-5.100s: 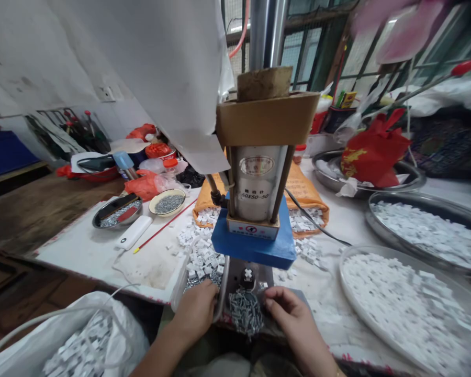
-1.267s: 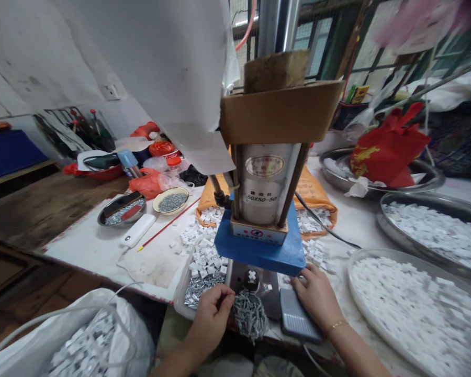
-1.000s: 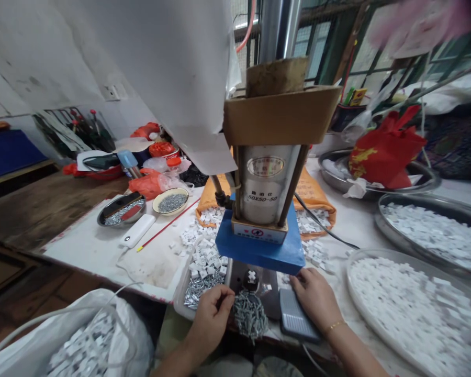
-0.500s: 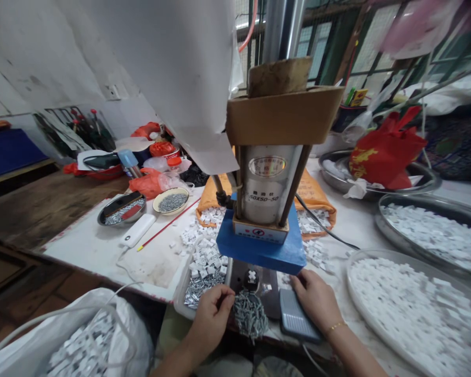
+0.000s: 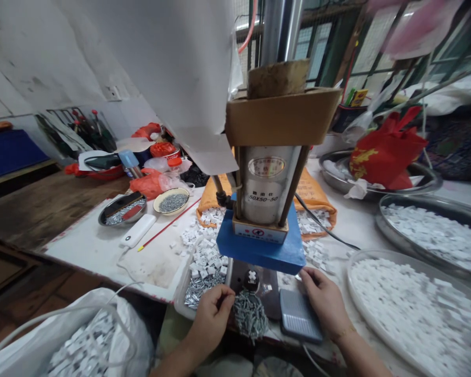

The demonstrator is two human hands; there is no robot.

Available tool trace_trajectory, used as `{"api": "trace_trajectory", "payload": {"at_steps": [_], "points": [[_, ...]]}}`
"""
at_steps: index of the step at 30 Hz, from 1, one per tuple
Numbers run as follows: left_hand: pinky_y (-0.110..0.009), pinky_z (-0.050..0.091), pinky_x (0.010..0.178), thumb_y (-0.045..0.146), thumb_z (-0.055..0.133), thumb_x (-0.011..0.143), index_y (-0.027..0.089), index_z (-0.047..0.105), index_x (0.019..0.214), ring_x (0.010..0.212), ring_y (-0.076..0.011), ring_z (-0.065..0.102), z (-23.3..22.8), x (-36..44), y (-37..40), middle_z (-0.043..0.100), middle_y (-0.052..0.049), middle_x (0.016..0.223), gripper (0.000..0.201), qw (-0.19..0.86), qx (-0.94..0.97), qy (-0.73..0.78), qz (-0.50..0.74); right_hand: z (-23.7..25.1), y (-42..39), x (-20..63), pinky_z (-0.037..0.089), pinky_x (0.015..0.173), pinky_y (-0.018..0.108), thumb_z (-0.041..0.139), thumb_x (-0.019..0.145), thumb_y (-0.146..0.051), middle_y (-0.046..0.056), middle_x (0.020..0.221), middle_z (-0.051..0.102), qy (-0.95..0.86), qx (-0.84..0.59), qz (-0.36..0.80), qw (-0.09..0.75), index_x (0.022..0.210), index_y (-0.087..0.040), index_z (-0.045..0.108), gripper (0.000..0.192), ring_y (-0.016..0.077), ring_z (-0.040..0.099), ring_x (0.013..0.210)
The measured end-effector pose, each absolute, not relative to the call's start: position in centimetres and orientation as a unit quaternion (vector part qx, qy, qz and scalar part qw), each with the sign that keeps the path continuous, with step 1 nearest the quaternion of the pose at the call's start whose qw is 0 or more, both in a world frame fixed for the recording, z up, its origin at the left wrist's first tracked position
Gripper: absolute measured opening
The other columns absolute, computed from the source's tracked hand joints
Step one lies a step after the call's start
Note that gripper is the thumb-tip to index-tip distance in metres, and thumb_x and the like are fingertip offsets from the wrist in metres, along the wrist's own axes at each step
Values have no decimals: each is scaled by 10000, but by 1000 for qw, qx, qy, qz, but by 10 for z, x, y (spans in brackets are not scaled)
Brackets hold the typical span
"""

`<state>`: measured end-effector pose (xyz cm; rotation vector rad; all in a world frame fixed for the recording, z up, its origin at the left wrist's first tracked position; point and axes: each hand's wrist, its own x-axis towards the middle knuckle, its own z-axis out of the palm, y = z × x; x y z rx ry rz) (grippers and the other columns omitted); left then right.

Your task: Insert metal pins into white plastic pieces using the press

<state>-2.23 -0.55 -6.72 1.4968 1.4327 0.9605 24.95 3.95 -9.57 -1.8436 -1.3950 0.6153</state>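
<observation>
My left hand (image 5: 214,314) is closed in a pinch beside a heap of metal screws or nails (image 5: 251,317); whatever sits between its fingertips is too small to make out. My right hand (image 5: 326,298) reaches over the table by the blue press base's right corner, thumb and finger pinched on what looks like a small white plastic piece (image 5: 298,277). Between the hands, under the blue block (image 5: 261,251) of the press (image 5: 267,183), a white cross-marked piece (image 5: 252,277) sits on a dark round holder. A grey ridged pedal-like pad (image 5: 299,315) lies left of my right wrist.
A plastic tub (image 5: 180,299) with white pieces and metal fasteners stands left of the press. A wide tray (image 5: 355,293) and a metal basin (image 5: 380,222) of white pieces are at right. A white sack (image 5: 141,319) stands lower left.
My right hand has shifted slightly right, off the grey pad's edge, and a small light piece now shows at its fingertips. My left hand has stayed in place.
</observation>
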Motion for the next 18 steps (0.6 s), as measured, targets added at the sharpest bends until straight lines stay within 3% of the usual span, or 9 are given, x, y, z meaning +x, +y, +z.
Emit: {"api": "trace_trajectory", "payload": {"at_steps": [10,18], "points": [[-268,432,664,277,499,839,169,620,773,707,-182,560,-67,-23,-5,613,-26,710,175,398,607,570,385,-74,27,215,449,691,314,467,816,-444,49,806,695,-548,-669,287,413,822,-205,625,286,230,605,754],[-274,436,688,264,492,840,170,623,790,722,-182,565,-69,-23,-6,618,-26,733,169,390,611,570,387,-78,23,205,421,707,345,609,714,-371,40,734,693,-554,-639,331,419,698,-237,664,146,253,600,733]]}}
